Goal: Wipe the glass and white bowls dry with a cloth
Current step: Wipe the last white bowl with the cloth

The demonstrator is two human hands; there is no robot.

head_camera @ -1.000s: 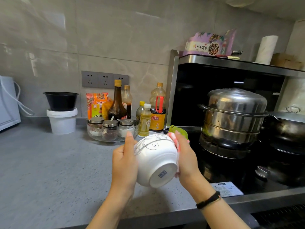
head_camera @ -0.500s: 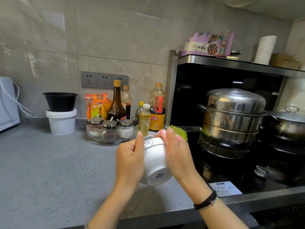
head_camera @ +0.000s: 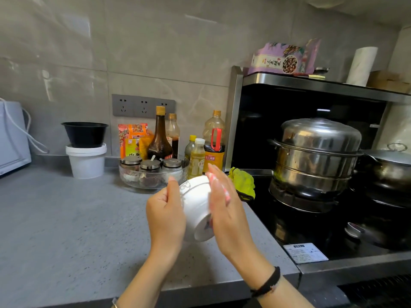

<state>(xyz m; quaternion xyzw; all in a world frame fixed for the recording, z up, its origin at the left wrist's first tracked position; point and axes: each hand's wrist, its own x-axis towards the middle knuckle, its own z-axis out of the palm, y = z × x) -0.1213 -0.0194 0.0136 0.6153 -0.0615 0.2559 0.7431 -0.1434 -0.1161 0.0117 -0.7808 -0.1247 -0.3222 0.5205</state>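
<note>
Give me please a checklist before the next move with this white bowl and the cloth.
1. White bowl held in both hands: ok, left hand grips it, right hand presses flat against it.
2. Cloth in hand: not ok, green cloth lies by the stove, behind the right hand.
3. Bowl dry: cannot tell.
4. Bowl away from steamer pot: ok, well apart.

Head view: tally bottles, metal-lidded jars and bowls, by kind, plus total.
Bottles: 5
Metal-lidded jars: 3
Bowls: 3 (white bowl, black bowl, glass bowl)
Total: 11
</note>
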